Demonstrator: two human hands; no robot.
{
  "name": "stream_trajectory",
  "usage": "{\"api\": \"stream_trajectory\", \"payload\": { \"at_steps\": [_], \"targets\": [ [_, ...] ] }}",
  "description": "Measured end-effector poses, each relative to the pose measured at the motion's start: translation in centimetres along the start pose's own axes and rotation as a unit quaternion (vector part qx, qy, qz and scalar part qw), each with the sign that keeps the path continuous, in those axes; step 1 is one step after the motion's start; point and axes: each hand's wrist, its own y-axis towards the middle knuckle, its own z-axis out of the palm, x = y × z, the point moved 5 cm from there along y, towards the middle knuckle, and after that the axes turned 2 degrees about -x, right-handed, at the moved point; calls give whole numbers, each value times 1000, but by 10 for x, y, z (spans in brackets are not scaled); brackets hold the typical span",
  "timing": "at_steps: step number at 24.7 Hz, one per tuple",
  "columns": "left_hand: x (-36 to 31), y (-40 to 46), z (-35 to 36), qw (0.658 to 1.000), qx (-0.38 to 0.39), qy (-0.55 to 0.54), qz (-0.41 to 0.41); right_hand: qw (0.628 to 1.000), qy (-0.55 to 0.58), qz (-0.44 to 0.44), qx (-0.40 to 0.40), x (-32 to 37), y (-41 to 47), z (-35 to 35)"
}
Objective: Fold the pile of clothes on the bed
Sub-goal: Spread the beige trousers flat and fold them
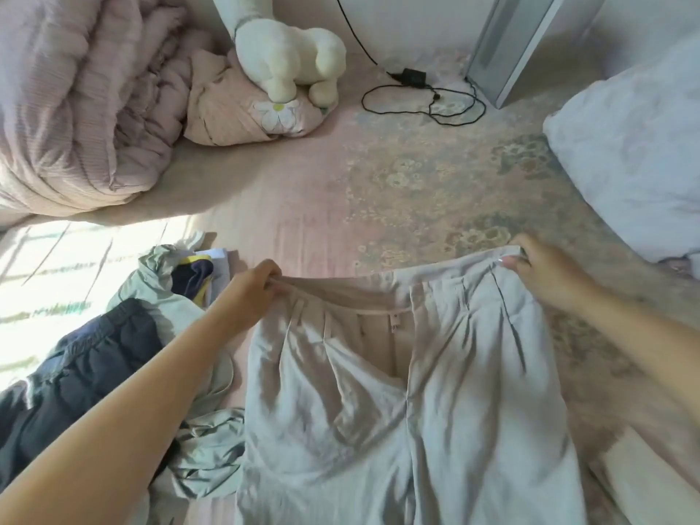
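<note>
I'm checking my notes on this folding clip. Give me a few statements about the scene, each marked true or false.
1. Both hands grip the trousers at the waistband. True: left hand, right hand.
2. The trousers are black. False: they are pale beige.
3. Unfolded clothes lie left of the trousers. True.
4. The plush toy lies on the trousers. False: it sits far off, on a pink cushion.
5. A black cable lies on the bed. True.

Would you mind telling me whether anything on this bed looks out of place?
Yes: a black charger with its loose cable lies on the bedsheet beside the plush toy, odd among bedding and laundry.
</note>
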Motion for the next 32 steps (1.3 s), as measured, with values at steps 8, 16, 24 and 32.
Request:
{"api": "stream_trajectory", "payload": {
  "at_steps": [8,16,24,32],
  "targets": [
    [47,51,234,981,-10,191,-39,996,-77,-40,27,22,55,245],
    [92,20,313,957,-10,272,98,983,-168,67,-9,17,70,329],
    [95,27,312,961,-47,262,76,921,214,252,-207,-43,25,291],
    [50,26,297,871,-116,293,376,933,-240,7,-270,-16,-14,296]
  ]
}}
